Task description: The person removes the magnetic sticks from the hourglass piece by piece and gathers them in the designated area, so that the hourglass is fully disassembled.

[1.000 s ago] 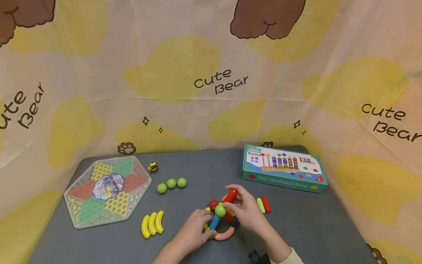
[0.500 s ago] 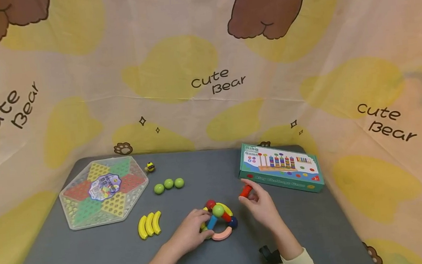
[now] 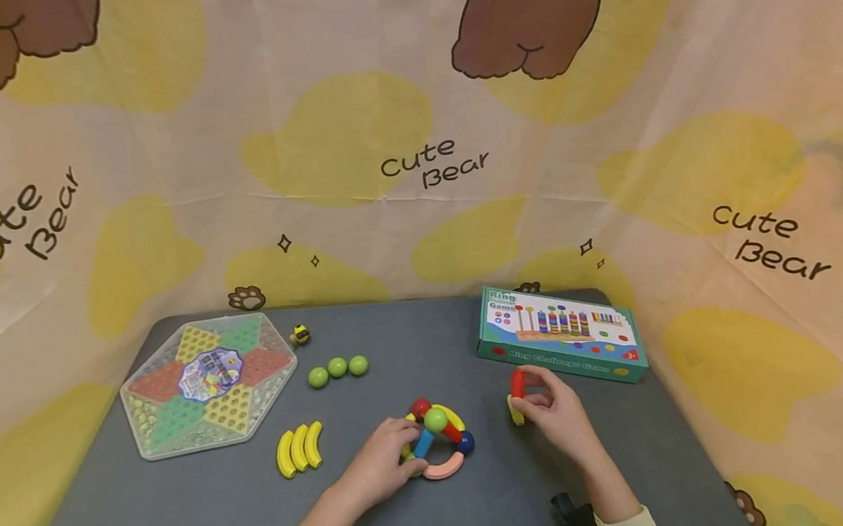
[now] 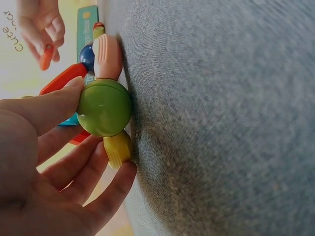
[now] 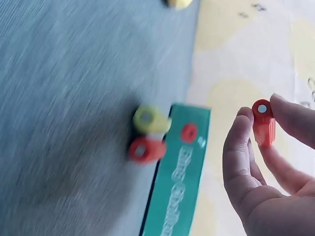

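Right hand (image 3: 558,410) now nearer box edge (image 3: 558,364), pinching red stick (image 3: 517,382); left grip (image 3: 379,467) holding toy cluster (image 3: 437,441)

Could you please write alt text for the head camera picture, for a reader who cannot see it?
A person's right hand pinches a short red stick above a grey table, while the left hand holds a colourful cluster of balls and sticks. Nearby lie three green balls, three yellow curved pieces, a hexagonal game board and a teal game box.
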`<state>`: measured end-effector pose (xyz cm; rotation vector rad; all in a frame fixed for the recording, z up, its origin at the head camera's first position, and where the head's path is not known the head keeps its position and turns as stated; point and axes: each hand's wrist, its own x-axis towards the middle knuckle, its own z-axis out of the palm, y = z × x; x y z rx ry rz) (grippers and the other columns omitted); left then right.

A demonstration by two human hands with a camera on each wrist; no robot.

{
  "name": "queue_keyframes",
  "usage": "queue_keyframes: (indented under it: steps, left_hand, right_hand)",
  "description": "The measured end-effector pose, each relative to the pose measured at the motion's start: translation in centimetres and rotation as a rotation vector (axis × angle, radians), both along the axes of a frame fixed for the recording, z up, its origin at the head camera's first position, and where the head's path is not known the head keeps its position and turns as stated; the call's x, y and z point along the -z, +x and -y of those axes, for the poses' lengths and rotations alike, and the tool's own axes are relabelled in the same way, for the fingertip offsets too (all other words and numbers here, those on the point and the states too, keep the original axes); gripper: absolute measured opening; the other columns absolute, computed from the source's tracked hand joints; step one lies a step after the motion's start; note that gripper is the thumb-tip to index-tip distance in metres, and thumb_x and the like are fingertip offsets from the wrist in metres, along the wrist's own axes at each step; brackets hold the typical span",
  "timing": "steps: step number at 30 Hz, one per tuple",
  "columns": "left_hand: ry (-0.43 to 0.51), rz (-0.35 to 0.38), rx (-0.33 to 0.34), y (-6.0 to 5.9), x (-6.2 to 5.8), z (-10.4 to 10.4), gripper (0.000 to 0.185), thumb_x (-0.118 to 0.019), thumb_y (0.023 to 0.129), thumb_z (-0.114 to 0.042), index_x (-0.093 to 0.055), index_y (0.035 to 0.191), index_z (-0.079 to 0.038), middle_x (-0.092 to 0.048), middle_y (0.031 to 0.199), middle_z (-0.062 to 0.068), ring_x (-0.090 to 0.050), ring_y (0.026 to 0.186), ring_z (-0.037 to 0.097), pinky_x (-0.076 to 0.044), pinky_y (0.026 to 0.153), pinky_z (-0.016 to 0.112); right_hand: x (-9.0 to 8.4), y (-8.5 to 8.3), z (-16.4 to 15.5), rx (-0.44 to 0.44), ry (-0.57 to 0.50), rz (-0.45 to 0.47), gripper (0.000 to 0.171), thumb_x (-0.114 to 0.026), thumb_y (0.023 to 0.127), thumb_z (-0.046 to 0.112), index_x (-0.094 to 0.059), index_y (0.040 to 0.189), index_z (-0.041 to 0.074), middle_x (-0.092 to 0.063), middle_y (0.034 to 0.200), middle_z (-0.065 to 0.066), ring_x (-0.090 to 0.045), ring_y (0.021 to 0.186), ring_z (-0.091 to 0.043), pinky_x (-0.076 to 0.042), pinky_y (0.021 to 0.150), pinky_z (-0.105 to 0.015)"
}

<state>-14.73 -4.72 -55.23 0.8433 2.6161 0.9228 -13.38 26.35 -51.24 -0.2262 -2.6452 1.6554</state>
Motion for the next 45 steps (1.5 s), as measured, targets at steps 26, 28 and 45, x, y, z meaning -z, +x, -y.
queue_keyframes:
  steps: [26,28,45]
  left_hand:
    - [0.050,0.021,-0.051,0.3,-0.2,-0.3,0.033,-0.078,0.089,-0.022,-0.072,0.120,-0.011,-0.058,0.125,0.005,-0.053,0.113,0.023,-0.052,0.094,0.045]
    - [0.047,0.026,-0.049,0.3,-0.2,-0.3,0.034,-0.078,0.089,-0.023,-0.072,0.120,-0.011,-0.058,0.125,0.005,-0.053,0.113,0.023,-0.052,0.094,0.045]
    - [0.009,-0.015,-0.089,0.2,-1.7,-0.3,0.046,-0.079,0.088,-0.030,-0.067,0.128,-0.013,-0.065,0.110,0.000,-0.056,0.091,0.013,-0.051,0.078,0.036]
  right_hand:
    - [3.3,-1.2,-5.3,-0.091,0.363,0.116,0.043,-0.075,0.090,0.012,-0.064,0.131,0.005,-0.069,0.099,-0.005,-0.058,0.081,-0.016,-0.049,0.074,-0.033]
    - [3.3,-1.1,-5.2,-0.094,0.364,0.125,0.042,-0.075,0.090,0.011,-0.064,0.130,0.004,-0.068,0.099,-0.005,-0.058,0.081,-0.017,-0.049,0.074,-0.033]
    - [1.3,0.0,-2.6,-0.056,0.246,0.046,0.047,-0.076,0.090,0.011,-0.062,0.134,0.005,-0.070,0.114,-0.013,-0.065,0.090,-0.020,-0.057,0.077,-0.033]
